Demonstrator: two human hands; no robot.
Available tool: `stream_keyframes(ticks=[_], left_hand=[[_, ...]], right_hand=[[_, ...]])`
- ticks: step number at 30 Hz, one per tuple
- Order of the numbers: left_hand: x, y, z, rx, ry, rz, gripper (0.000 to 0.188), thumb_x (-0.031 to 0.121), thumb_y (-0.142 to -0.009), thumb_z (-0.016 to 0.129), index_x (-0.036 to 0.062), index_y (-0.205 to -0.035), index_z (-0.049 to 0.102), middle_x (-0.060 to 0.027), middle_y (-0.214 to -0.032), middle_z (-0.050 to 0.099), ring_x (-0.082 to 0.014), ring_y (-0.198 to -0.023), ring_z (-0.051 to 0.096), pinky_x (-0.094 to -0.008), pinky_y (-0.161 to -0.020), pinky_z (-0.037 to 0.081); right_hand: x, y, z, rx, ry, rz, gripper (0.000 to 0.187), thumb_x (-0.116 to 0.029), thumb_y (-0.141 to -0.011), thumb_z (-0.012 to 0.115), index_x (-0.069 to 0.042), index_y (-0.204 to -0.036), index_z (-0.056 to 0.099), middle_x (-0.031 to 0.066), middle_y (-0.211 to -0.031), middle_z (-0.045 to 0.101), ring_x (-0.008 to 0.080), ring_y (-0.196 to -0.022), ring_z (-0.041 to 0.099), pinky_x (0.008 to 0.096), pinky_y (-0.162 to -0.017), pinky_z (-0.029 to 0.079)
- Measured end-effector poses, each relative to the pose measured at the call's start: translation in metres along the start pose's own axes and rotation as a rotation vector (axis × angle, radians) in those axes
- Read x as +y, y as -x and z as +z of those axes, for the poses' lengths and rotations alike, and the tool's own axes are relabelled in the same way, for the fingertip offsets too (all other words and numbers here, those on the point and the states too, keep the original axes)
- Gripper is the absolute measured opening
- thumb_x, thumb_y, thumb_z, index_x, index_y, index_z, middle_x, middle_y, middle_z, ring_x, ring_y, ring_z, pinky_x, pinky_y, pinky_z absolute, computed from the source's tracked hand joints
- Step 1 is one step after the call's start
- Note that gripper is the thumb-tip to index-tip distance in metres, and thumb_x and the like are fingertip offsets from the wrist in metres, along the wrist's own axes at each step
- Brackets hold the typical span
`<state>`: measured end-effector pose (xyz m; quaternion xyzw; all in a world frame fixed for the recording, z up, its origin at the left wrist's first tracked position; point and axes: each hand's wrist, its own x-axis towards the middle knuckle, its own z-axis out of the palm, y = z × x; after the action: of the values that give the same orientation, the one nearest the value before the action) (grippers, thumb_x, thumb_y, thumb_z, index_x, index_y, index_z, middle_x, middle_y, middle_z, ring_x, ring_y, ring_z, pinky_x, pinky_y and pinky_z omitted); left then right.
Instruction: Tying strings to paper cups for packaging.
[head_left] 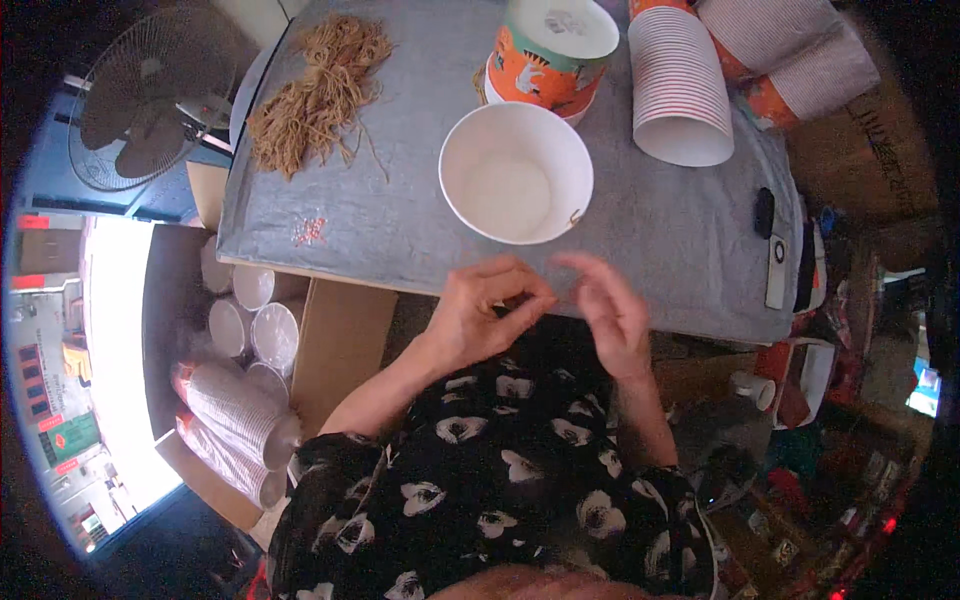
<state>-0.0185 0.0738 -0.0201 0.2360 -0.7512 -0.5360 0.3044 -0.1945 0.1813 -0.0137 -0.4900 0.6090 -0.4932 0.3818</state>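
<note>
Just beyond the table's near edge, a white paper bucket (pixel 490 215) lies tilted, its round mouth toward me. A short piece of brown cord (pixel 575 216) shows at its lower right rim. Below it, my left hand (pixel 485 305) is closed, thumb and forefinger pinched together; whatever they hold is too small to make out. Close beside it, my right hand (pixel 612 315) is slightly blurred, its forefinger stretched out toward the left and apart from the other fingers. Neither hand touches the bucket.
Brown twine (pixel 320 90) lies bundled at the table's far left, near small red bits (pixel 310 231). Orange patterned buckets (pixel 545 75) stand behind the white one. Nested buckets (pixel 680 85) lie to the right. An open carton (pixel 345 325) holds more stacks; a fan (pixel 150 100) stands far left.
</note>
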Motion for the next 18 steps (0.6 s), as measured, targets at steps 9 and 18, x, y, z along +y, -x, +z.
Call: stream_keyframes(ticks=[9,18], left_hand=[[0.002,-0.005,-0.008,-0.069,-0.017,-0.065,0.01,0.003,-0.08,0.076,0.0027,-0.089,0.072,-0.0069,-0.084,0.068,-0.0147,-0.072,0.064,-0.0278,-0.063,0.053],[-0.014,-0.025,-0.077,0.183,-0.824,0.25,0.034,0.011,-0.072,0.079,0.015,-0.104,0.068,-0.0021,-0.117,0.064,-0.0205,-0.083,0.065,-0.0326,-0.066,0.057]], right_hand=[[0.033,0.005,0.008,0.033,-0.556,0.303,0.018,-0.019,-0.094,0.063,-0.001,-0.093,0.067,-0.0004,-0.073,0.06,0.007,-0.063,0.053,0.0221,-0.058,0.043],[-0.045,-0.073,-0.067,0.578,0.172,-0.164,0.013,-0.01,-0.09,0.066,0.0,-0.096,0.07,-0.0007,-0.081,0.067,0.0061,-0.071,0.059,0.0222,-0.064,0.048]])
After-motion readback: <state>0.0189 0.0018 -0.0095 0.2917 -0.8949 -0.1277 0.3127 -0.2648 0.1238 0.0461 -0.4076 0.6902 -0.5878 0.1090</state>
